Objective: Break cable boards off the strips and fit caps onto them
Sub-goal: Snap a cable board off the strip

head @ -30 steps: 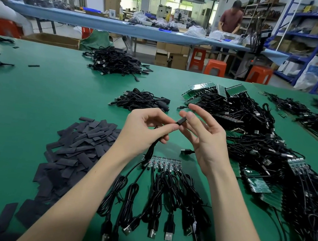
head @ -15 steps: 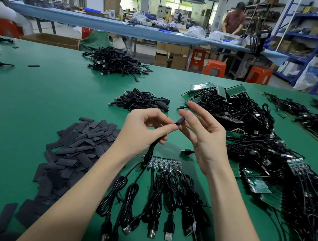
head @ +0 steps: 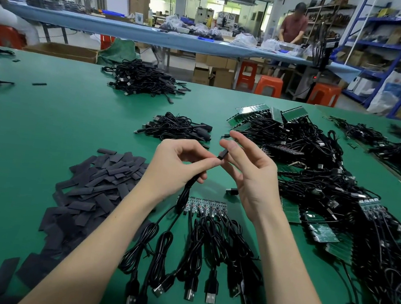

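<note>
Left hand (head: pixel 180 167) pinches the capped cable end (head: pixel 222 153) between thumb and forefinger, right hand (head: pixel 250 173) fingertips gripping the cap just beyond that pinch; risk: skewed push could jam the cap or leave it half-seated on the board.

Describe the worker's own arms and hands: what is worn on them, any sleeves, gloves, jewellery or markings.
Both forearms are bare right to the bottom edge of the view; no sleeve shows. The left hand and right hand wear no gloves. No ring, watch, wristband or finger cot is visible on either, and no tape or markings. The nails that show look short and unpainted.
</note>
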Demonstrator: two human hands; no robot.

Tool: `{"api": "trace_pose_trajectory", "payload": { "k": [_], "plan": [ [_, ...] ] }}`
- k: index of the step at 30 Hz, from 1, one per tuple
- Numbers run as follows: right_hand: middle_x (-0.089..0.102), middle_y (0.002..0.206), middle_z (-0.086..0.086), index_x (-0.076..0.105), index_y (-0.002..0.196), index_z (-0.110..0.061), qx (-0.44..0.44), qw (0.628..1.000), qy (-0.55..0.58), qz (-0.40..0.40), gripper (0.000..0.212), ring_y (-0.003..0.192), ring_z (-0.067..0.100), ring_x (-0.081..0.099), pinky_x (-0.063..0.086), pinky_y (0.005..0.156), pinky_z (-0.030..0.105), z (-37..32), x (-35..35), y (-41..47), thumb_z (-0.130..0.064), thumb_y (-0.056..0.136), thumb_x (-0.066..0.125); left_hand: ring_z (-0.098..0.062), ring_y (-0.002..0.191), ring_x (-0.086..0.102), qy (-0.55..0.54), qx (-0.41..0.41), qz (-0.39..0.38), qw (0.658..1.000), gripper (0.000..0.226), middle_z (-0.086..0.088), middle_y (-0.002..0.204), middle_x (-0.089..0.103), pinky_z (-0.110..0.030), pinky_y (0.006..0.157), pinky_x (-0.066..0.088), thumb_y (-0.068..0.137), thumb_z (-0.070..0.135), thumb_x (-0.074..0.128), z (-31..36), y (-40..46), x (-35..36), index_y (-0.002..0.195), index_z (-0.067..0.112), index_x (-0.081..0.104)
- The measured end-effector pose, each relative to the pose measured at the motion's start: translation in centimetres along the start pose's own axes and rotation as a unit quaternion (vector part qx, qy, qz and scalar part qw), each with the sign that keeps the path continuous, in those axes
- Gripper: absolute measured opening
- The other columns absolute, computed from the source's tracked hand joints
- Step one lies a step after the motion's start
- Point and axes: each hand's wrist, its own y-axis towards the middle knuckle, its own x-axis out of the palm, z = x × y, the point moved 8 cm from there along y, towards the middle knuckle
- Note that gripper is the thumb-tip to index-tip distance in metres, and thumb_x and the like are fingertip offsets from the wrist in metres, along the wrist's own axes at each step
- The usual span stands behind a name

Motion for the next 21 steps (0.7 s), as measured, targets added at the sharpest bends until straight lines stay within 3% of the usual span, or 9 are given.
{"api": "trace_pose_trajectory", "payload": {
  "k": [6, 9, 12, 16, 19, 21],
  "plan": [
    [0.076, 0.099, 0.011, 0.079, 0.099, -0.019, 0.004, 1.0, 0.0, -0.001, 0.039, 0.084, 0.02, 0.064, 0.058, 0.077, 0.026, 0.0, 0.1, 0.0, -0.032, 0.062, 0.084, -0.018, 0.053, 0.062, -0.002, -0.01, -0.002, 1.0, 0.009, -0.01, 0.062, 0.068, -0.024, 0.054, 0.052, 0.082, 0.013, 0.083, -0.5, 0.0, -0.3, 0.078, 0.008, 0.075],
    [0.075, 0.097, 0.011, 0.078, 0.1, -0.017, 0.009, 1.0, 0.01, 0.013, 0.033, 0.081, 0.017, 0.065, 0.058, 0.075, 0.024, 0.2, -0.1, 0.1, -0.025, 0.069, 0.082, -0.018, 0.056, 0.064, -0.002, -0.011, -0.004, 1.0, 0.009, -0.007, 0.067, 0.07, -0.025, 0.058, 0.054, 0.082, 0.014, 0.082, -0.5, 0.2, -0.1, 0.078, 0.013, 0.074],
    [0.075, 0.096, 0.01, 0.075, 0.102, -0.014, 0.019, 0.996, 0.059, 0.066, 0.021, 0.08, 0.015, 0.067, 0.058, 0.075, 0.022, 0.5, -1.2, 0.3, -0.013, 0.082, 0.076, -0.009, 0.073, 0.069, 0.047, -0.009, -0.041, 0.998, 0.009, 0.005, 0.082, 0.074, -0.018, 0.07, 0.053, 0.082, 0.023, 0.083, -0.4, 0.5, 0.4, 0.087, 0.022, 0.075],
    [0.076, 0.092, 0.007, 0.073, 0.104, -0.011, 0.016, 0.986, 0.1, 0.136, 0.016, 0.082, 0.016, 0.068, 0.059, 0.076, 0.022, 0.5, -3.1, 0.4, -0.006, 0.088, 0.072, 0.004, 0.092, 0.066, 0.133, -0.067, -0.133, 0.98, 0.022, 0.022, 0.094, 0.072, -0.014, 0.084, 0.05, 0.08, 0.028, 0.084, -2.1, 0.1, 0.7, 0.096, 0.036, 0.071],
    [0.075, 0.092, 0.007, 0.072, 0.106, -0.01, 0.012, 0.981, 0.103, 0.162, 0.016, 0.088, 0.019, 0.067, 0.06, 0.079, 0.023, 0.6, -3.8, 0.4, -0.006, 0.09, 0.071, 0.0, 0.1, 0.067, 0.151, -0.093, -0.14, 0.974, 0.021, 0.014, 0.099, 0.073, -0.023, 0.093, 0.053, 0.083, 0.028, 0.081, -2.6, 0.1, 0.4, 0.099, 0.034, 0.069],
    [0.075, 0.099, 0.009, 0.068, 0.117, -0.01, 0.012, 0.981, 0.104, 0.165, 0.026, 0.09, 0.02, 0.069, 0.06, 0.084, 0.025, 0.8, -3.9, 0.5, -0.009, 0.091, 0.071, -0.004, 0.098, 0.068, 0.167, -0.086, -0.104, 0.977, 0.023, 0.01, 0.103, 0.071, -0.021, 0.089, 0.054, 0.083, 0.029, 0.081, -2.3, 0.5, -0.3, 0.1, 0.032, 0.067]
  ]
}}
